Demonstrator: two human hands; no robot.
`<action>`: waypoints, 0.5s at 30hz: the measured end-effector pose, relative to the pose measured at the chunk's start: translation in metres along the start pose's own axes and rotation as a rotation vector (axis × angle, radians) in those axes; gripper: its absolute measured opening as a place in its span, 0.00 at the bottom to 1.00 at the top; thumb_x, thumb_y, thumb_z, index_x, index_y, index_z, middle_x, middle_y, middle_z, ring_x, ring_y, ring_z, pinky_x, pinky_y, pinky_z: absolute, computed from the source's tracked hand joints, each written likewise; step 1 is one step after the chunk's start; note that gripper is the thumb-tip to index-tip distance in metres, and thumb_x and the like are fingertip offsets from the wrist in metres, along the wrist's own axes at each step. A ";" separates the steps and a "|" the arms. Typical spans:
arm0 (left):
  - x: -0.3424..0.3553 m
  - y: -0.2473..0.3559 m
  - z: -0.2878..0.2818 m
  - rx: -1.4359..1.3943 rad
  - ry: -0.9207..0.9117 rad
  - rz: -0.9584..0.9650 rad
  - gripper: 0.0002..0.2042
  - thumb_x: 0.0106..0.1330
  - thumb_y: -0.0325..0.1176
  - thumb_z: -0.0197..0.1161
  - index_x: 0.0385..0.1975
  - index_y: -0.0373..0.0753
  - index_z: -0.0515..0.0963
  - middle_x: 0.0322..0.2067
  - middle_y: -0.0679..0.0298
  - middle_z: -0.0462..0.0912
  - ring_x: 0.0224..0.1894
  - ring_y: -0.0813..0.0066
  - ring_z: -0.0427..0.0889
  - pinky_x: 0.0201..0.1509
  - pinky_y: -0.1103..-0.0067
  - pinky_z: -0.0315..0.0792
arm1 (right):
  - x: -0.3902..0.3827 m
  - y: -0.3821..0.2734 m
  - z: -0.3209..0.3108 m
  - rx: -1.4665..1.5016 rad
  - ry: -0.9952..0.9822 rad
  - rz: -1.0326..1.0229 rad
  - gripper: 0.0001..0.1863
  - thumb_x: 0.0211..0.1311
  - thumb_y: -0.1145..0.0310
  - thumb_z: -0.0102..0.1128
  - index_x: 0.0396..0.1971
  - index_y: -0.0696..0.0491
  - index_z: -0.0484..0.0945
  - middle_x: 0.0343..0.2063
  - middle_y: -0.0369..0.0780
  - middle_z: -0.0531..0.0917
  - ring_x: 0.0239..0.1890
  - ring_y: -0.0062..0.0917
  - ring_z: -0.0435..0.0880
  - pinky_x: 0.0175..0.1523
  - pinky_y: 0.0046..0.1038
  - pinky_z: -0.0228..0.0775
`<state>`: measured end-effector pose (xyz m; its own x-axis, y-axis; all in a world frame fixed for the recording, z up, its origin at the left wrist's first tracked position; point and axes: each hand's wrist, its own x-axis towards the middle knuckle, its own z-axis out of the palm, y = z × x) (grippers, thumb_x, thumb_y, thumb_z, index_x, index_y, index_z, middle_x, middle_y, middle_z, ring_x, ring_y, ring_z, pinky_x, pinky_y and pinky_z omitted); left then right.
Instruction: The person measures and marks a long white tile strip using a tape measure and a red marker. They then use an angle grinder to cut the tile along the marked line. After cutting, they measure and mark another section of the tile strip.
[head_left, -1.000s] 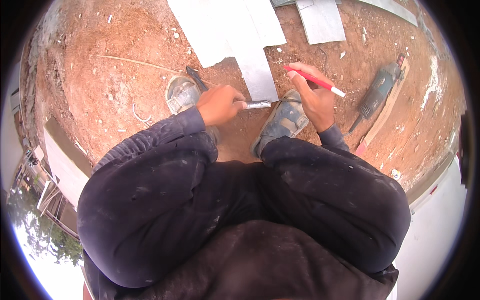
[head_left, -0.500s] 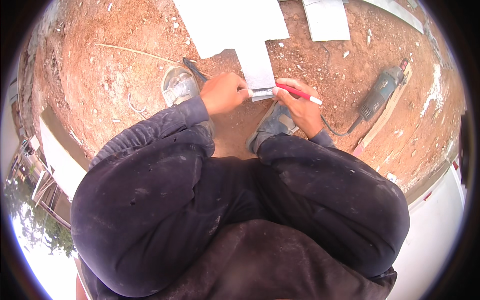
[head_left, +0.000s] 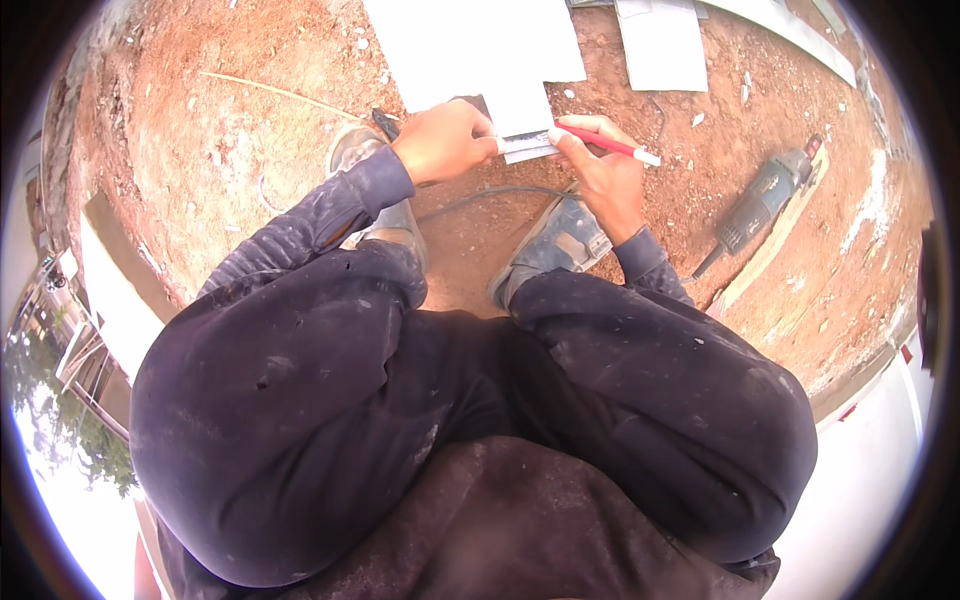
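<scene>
A large white board (head_left: 470, 45) lies ahead of me, its narrow tongue pointing toward my feet. Across the tongue sits a short dark-and-silver strip (head_left: 528, 142), like a piece of ruler or tape; its exact kind is unclear. My left hand (head_left: 440, 145) pinches the strip's left end between thumb and fingers. At the other end is my right hand (head_left: 608, 180), closed around a red pen (head_left: 605, 140) with a white end. The pen's tip lies by the strip's right end, where my right thumb and fingers also meet. The board's tip shows just below the strip.
On the reddish dirt at right rests an angle grinder (head_left: 768, 205) beside a wooden strip (head_left: 775, 255). A dark cable (head_left: 500, 190) runs between my shoes (head_left: 560, 240). Another white panel piece (head_left: 662, 45) lies at the upper right. A thin stick (head_left: 270, 88) is at the left.
Both hands, with the strip and pen, have moved farther from me along the tongue. The dark cable now shows between my shoes. The strip stays gripped at both ends.
</scene>
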<state>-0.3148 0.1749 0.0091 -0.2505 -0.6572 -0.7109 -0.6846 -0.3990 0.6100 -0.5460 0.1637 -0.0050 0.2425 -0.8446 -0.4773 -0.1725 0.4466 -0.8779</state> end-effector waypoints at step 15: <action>0.004 -0.010 0.005 -0.069 -0.026 0.072 0.14 0.64 0.41 0.63 0.22 0.39 0.85 0.14 0.63 0.77 0.19 0.74 0.73 0.28 0.74 0.66 | -0.004 0.005 0.000 -0.167 0.036 -0.117 0.11 0.59 0.70 0.70 0.39 0.59 0.84 0.35 0.39 0.86 0.40 0.22 0.84 0.46 0.24 0.74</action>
<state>-0.3123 0.1795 -0.0015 -0.3156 -0.6691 -0.6728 -0.6155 -0.3953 0.6818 -0.5477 0.1693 -0.0077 0.2367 -0.8992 -0.3681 -0.3017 0.2921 -0.9076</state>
